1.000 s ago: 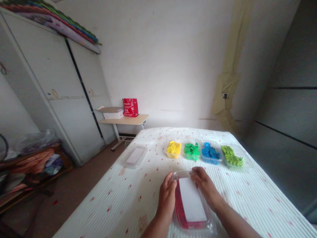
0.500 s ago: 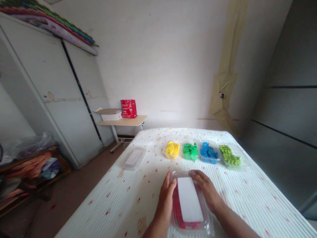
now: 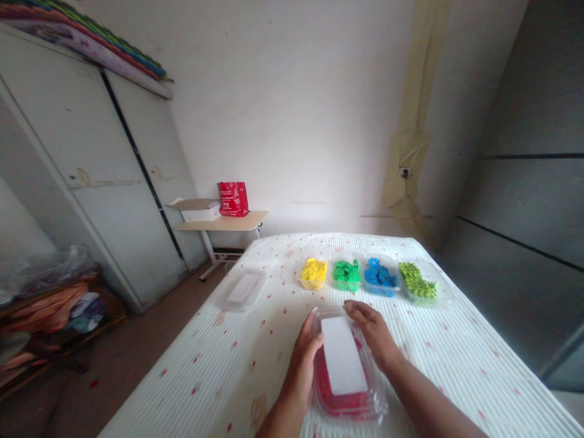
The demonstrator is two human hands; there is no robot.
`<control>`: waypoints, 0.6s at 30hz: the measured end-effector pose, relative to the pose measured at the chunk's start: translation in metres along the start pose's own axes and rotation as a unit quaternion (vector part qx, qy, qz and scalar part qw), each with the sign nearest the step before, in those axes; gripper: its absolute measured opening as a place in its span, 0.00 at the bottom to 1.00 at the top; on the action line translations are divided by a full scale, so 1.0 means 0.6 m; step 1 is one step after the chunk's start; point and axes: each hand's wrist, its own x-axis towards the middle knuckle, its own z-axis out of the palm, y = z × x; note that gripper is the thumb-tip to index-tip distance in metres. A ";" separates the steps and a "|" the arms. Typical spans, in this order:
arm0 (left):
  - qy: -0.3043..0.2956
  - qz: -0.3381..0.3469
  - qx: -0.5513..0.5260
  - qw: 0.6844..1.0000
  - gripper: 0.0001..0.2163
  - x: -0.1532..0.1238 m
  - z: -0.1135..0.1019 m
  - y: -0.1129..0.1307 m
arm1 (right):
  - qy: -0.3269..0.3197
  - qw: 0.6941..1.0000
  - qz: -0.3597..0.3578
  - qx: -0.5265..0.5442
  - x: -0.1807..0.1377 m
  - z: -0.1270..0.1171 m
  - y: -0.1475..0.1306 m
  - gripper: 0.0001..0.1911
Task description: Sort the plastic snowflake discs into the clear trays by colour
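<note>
A clear plastic box of red pieces [image 3: 342,392], topped by a lid with a white label, lies on the white spotted bedspread [image 3: 237,365] in front of me. My left hand [image 3: 303,359] presses flat against its left side. My right hand [image 3: 371,331] rests over its far right corner, fingers on the lid. Beyond the box stand open tubs of yellow pieces [image 3: 314,274], green pieces [image 3: 346,275], blue pieces [image 3: 379,277] and lime pieces [image 3: 416,283] in a row.
A separate clear lid with a white label [image 3: 241,289] lies at the bed's left edge. A small wooden table [image 3: 223,224] with a red bag [image 3: 233,199] stands by the far wall. A white wardrobe [image 3: 91,182] and a cluttered shelf [image 3: 50,310] are to the left.
The box and both hands sit slightly higher and further left in view, as the camera has shifted. My hands keep their places on the box.
</note>
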 end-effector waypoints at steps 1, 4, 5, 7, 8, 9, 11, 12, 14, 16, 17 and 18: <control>0.006 0.002 0.003 1.000 0.27 0.000 0.000 0.000 | -0.008 1.000 0.009 0.007 0.001 0.001 0.003 0.20; 0.013 -0.004 0.007 1.000 0.26 -0.001 0.002 0.003 | -0.025 0.999 0.018 0.011 -0.003 -0.002 0.008 0.18; 0.017 -0.005 0.008 1.000 0.26 -0.002 0.003 0.005 | -0.030 0.999 0.018 0.011 -0.005 -0.005 0.007 0.18; 0.023 -0.008 0.011 1.000 0.26 -0.003 0.006 0.010 | -0.039 0.999 0.019 0.010 -0.013 -0.011 0.002 0.19; 0.026 -0.010 0.012 1.000 0.26 -0.005 0.007 0.013 | -0.045 0.999 0.019 0.010 -0.017 -0.013 -0.002 0.20; 0.028 -0.012 0.013 0.999 0.26 -0.006 0.007 0.016 | -0.051 0.999 0.016 0.009 -0.020 -0.015 -0.005 0.20; 0.023 -0.020 0.014 0.999 0.26 -0.009 0.008 0.022 | -0.057 0.998 0.003 -0.003 -0.025 -0.017 -0.008 0.21; 0.020 -0.024 0.016 0.999 0.26 -0.010 0.009 0.024 | -0.060 0.998 -0.003 -0.013 -0.026 -0.017 -0.009 0.21; 0.021 -0.025 0.023 0.999 0.25 -0.012 0.010 0.027 | -0.055 0.998 -0.009 -0.041 -0.026 -0.017 -0.007 0.21; 0.027 -0.020 0.033 0.999 0.24 -0.012 0.012 0.028 | -0.042 0.996 -0.018 -0.074 -0.026 -0.016 -0.004 0.21; 0.032 -0.015 0.038 0.999 0.23 -0.012 0.013 0.028 | -0.037 0.995 -0.026 -0.089 -0.025 -0.016 -0.002 0.21; 0.039 -0.009 0.043 0.998 0.23 -0.012 0.015 0.027 | -0.035 0.994 -0.035 -0.101 -0.025 -0.016 0.000 0.21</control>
